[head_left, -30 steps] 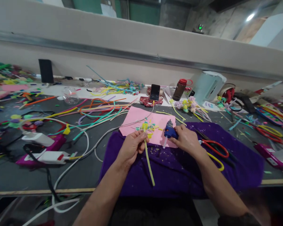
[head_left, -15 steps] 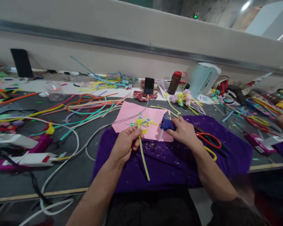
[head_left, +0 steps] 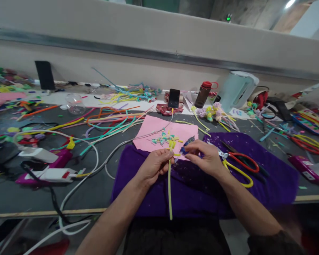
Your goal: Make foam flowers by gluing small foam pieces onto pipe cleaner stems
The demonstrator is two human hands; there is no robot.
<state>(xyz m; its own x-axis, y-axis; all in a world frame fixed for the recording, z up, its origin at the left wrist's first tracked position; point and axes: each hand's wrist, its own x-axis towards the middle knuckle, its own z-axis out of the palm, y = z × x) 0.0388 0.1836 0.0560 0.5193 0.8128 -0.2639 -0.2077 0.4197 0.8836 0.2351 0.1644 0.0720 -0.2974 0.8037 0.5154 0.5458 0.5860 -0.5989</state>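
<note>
My left hand (head_left: 158, 163) is closed, pinching a pale yellow-green pipe cleaner stem (head_left: 170, 191) just below a small bright yellow pipe cleaner flower head (head_left: 172, 144). The stem hangs down over the purple cloth. To the right, my right hand (head_left: 206, 156) has its thumb and fingers apart, close beside a blue glue gun (head_left: 189, 140) that is partly hidden behind the fingers. Under the flower lies a pink sheet (head_left: 146, 132), with several short cut pieces of turquoise and yellow pipe cleaner (head_left: 163, 138) scattered on it.
A purple cloth (head_left: 140, 191) covers the table's front, with red-handled and yellow-handled scissors (head_left: 244, 161) at right. Loose pipe cleaners (head_left: 108, 120) and white cables (head_left: 95, 152) lie left. A phone (head_left: 173, 98), bottle (head_left: 203, 94) and kettle (head_left: 238, 90) stand behind.
My right hand has loosened from the glue gun, its fingers now apart, and come nearer the flower. The glue gun is tilted more flat. My left hand still holds the stem; the view has shifted left.
</note>
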